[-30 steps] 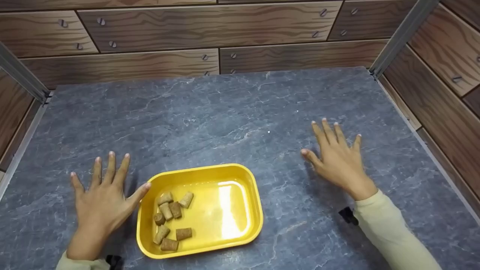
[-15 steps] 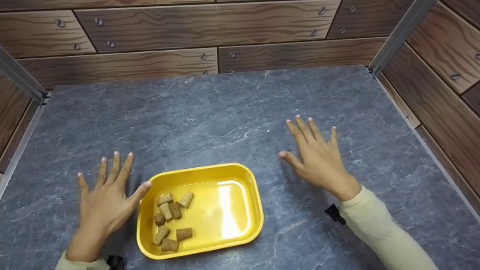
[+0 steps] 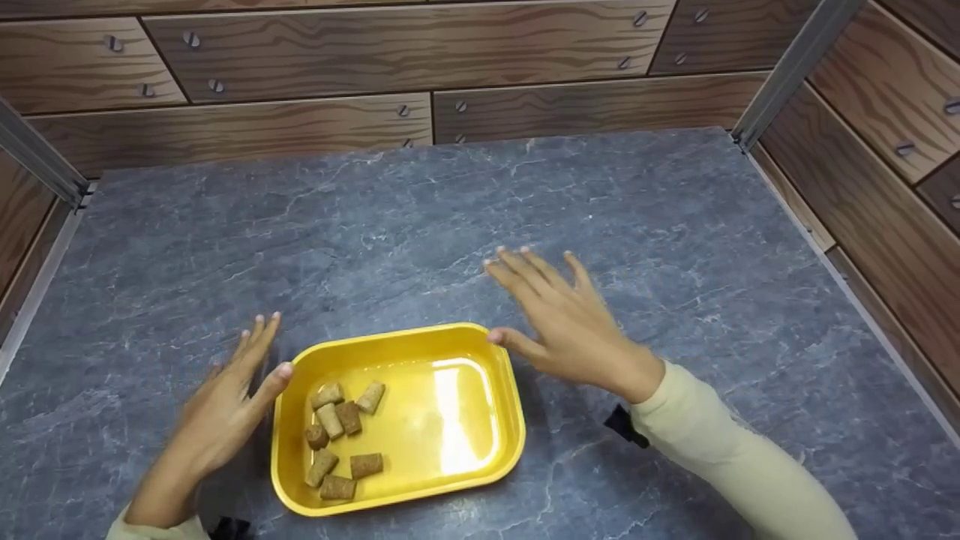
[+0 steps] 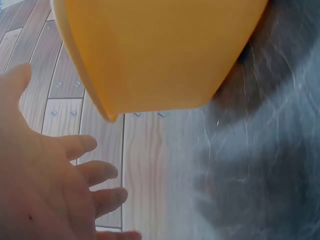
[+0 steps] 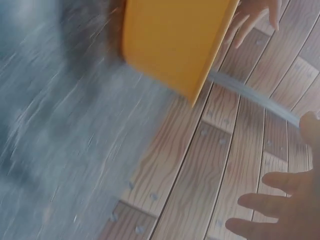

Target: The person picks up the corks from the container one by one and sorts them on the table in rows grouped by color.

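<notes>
- Yellow tray (image 3: 409, 427) sits bottom centre of the frame, 8 corks (image 3: 331, 421) toward its left.
- I judge it light, stiff, slick; best held by the rim (image 3: 520, 427) at both ends.
- Left hand (image 3: 225, 416) and right hand (image 3: 566, 326) are near it, fingers extended, gripping nothing.

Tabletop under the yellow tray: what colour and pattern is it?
The tabletop is blue-grey with pale, marble-like veins, clearest in the head view.

Yellow tray (image 4: 160, 57) cropped in both wrist views, corks (image 3: 330, 421) hidden there, head view cropping left sleeve (image 3: 159, 529)
</notes>
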`<state>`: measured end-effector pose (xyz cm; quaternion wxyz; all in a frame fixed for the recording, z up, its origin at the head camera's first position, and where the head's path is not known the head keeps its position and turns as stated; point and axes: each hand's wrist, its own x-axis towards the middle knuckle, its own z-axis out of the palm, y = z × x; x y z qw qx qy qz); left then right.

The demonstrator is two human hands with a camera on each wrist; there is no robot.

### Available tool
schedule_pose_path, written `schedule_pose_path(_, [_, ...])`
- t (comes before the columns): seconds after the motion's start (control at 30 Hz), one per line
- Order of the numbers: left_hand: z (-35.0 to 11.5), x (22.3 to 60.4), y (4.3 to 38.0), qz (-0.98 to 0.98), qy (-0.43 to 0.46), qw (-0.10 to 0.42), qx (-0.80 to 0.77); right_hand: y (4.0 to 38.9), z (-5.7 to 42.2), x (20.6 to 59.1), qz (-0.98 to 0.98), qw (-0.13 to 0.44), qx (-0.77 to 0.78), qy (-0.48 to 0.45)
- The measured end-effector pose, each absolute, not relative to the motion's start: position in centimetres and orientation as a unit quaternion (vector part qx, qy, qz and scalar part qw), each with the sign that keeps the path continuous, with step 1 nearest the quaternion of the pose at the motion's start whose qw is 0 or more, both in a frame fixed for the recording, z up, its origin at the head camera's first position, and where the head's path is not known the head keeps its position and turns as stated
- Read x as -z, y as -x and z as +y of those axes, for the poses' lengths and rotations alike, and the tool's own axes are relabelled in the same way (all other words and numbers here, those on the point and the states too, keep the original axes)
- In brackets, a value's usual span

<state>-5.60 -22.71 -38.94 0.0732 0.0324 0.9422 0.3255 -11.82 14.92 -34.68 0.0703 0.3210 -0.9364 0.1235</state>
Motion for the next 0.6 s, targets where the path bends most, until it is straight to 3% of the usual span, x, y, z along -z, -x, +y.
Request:
schedule_pose_path(0.23, [-23.0, 39.4, 5.5, 0.897, -0.034, 0.089, -0.432, 11.5, 12.2, 34.7, -0.909, 0.034, -0.154, -0.386])
schedule_pose_path(0.6, [-24.1, 40.8, 5.7, 0.901, -0.017, 0.101, -0.421, 10.7, 8.0, 35.1, -0.869, -0.078, -0.162, -0.462])
